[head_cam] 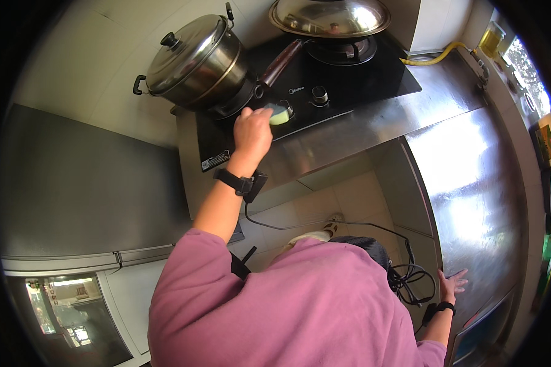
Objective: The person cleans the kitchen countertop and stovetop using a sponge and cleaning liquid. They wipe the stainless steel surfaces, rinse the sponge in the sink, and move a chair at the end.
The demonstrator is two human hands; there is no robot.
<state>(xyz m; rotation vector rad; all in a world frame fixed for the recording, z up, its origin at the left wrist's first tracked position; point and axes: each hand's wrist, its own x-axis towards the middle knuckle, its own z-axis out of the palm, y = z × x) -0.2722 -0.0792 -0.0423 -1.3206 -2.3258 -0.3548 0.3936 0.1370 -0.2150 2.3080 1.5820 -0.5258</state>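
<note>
My left hand [253, 130] grips a green-and-grey sponge [279, 115] over the front of the black glass gas hob [238, 137]. The sponge is against or just in front of one control knob [288, 108] and partly covers it. To the right of it stands a second knob [320, 96]. Far to the right, my right hand [452, 283] is spread on the stainless-steel worktop [463, 220], fingers apart and holding nothing. Both wrists wear black straps.
A lidded steel steamer pot [199, 64] stands on the left burner. On the right burner sits a wok under a domed lid [330, 18], its brown handle [280, 64] pointing at me. A yellow gas hose [434, 57] runs behind. Black cable [303, 225] hangs across my front.
</note>
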